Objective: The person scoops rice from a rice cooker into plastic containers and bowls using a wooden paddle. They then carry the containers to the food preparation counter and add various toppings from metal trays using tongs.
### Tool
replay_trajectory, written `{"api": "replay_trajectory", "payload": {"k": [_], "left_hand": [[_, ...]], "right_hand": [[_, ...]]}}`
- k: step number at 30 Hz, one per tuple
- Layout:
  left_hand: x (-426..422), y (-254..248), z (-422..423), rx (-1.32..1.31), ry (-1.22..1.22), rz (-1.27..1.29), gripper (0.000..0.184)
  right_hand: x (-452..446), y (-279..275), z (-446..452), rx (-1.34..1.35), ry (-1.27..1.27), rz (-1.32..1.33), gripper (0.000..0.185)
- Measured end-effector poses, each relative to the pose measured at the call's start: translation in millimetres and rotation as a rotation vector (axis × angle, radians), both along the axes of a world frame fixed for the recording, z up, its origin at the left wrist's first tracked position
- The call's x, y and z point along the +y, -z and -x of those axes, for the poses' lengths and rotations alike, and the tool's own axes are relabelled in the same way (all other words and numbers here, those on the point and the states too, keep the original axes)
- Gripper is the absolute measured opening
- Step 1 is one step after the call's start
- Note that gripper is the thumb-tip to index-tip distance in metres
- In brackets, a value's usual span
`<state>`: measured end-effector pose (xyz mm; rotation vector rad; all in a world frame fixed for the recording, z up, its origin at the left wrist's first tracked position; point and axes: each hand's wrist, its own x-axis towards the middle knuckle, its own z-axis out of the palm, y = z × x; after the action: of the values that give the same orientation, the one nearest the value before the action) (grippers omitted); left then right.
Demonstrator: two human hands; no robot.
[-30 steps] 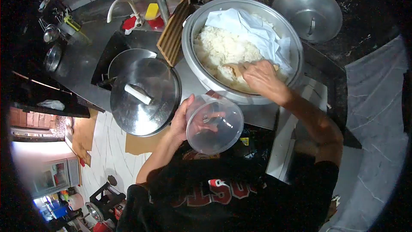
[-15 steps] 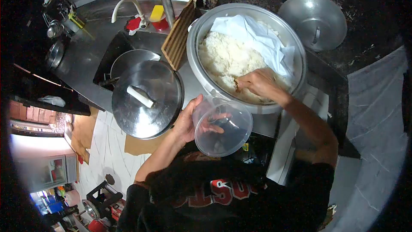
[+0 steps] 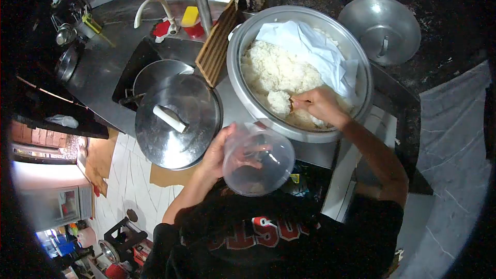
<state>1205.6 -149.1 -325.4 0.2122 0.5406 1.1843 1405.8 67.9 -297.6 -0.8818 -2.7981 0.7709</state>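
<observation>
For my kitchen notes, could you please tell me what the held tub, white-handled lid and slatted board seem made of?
Tub: smooth plastic, likely, being clear and glossy. Lid: seemingly polished metal, by bright reflections. Board: probably wood, from its brown stripes; finish unclear.

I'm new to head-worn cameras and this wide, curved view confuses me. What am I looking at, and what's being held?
There is no machine here: these are a person's own bare hands, seen by a camera on their head, looking forward and down.

The left hand holds a clear plastic container. The right hand reaches into a large metal pot, gripping a brown utensil, mostly hidden, with a clump of rice at its end. More rice lies in the pot, partly covered by a white sheet.

Left of the pot are a slatted wooden board, a metal lid with a white handle, and a metal counter.
</observation>
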Motion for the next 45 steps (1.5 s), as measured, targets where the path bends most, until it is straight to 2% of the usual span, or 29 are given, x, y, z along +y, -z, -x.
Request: {"api": "replay_trajectory", "payload": {"k": [4,6,8,10,14,18,20,22,24,26,28,30,32,33,35,37,38,40,41,42,44,45], "left_hand": [[-24,15,31,0.006,-0.089,0.032,0.080],[-31,17,45,-0.161,-0.270,0.039,0.077],[-29,8,53,-0.059,-0.309,0.063,0.073],[-26,-2,57,0.046,-0.440,0.198,0.069],[-16,-5,58,0.100,-0.474,0.198,0.061],[-9,-19,45,0.094,-0.487,0.194,0.061],[-8,-24,39,0.191,-0.489,0.174,0.066],[-5,-16,41,0.179,-0.476,0.127,0.069],[-1,-24,31,0.203,-0.478,0.157,0.068],[-2,-28,21,0.209,-0.509,0.183,0.064],[-6,-25,16,0.076,-0.483,0.131,0.062],[-13,-30,5,-0.030,-0.497,0.149,0.064],[-18,-31,-2,-0.139,-0.443,-0.025,0.061],[-20,-33,-3,-0.288,-0.474,0.017,0.058],[-24,-16,0,-0.320,-0.499,-0.035,0.055],[-31,-12,2,-0.448,-0.541,-0.070,0.050],[-34,-10,4,-0.454,-0.559,-0.068,0.050],[-39,-6,9,-0.391,-0.627,-0.036,0.053],[-44,-7,13,-0.542,-0.482,-0.196,0.058],[-46,-6,14,-0.545,-0.493,-0.197,0.058],[-46,-4,15,-0.273,-0.579,-0.151,0.062],[-48,-7,16,-0.273,-0.547,-0.235,0.064]], "right_hand": [[5,1,-6,0.112,-0.022,0.006,0.021],[6,-7,-6,0.096,0.109,0.091,0.021],[12,-5,-8,0.109,0.132,0.079,0.020],[18,-1,-11,0.105,0.148,0.110,0.025],[18,-14,-16,0.189,0.101,0.115,0.027],[26,-43,-21,0.108,0.177,0.307,0.029],[31,-52,-25,0.223,0.050,0.174,0.025],[19,-83,-15,0.134,0.093,0.195,0.025],[5,-105,-7,0.143,0.027,0.118,0.030],[-16,-131,11,0.094,-0.083,0.019,0.027],[-55,-149,32,-0.025,-0.330,-0.292,0.022],[-104,-149,58,-0.285,-0.263,-0.579,0.038],[-139,-128,70,-0.234,-0.377,-0.902,0.041],[-146,-127,70,-0.234,-0.389,-0.899,0.041],[-156,-133,74,-0.180,-0.470,-1.077,0.043],[-155,-150,70,-0.075,-0.488,-1.039,0.042],[-154,-159,67,0.025,-0.488,-0.995,0.041],[-160,-183,63,0.023,-0.531,-0.939,0.035],[-164,-186,63,0.020,-0.548,-0.912,0.032],[-169,-189,64,0.016,-0.564,-0.884,0.031],[-180,-188,67,-0.080,-0.662,-0.964,0.040],[-185,-177,69,-0.076,-0.651,-0.942,0.041]]}}
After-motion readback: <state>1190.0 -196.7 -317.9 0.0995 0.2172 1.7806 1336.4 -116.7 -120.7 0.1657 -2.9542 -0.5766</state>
